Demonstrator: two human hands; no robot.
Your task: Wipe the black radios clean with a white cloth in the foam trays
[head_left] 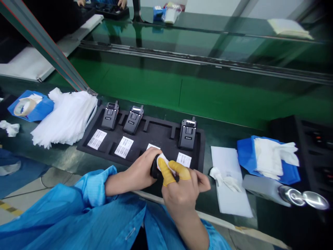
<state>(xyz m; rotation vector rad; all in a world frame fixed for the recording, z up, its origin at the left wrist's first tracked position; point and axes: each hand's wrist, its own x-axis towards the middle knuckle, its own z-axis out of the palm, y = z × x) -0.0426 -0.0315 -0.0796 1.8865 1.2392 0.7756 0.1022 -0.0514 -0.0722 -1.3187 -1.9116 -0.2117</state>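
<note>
At lower centre, the left hand (142, 172) grips a black radio (155, 169); the right hand (180, 185) pinches a white cloth (163, 160) against it.

Table (229, 132) dark green, wide panel behind (156, 83) brighter green. Foam tray (161, 130) black; radios (187, 134) black also, with small pale lettering. Labels (124, 147) white, printed with dark lines pattern. Finger covers (166, 171) yellow. Sleeves (96, 187) bright blue. Cloth pile (67, 118) white. Folded cloths (270, 158) white, inside blue holder (244, 152). Tape roll (25, 107) cream colour. Floor strip (10, 209) is striped, yellow and black.
</note>
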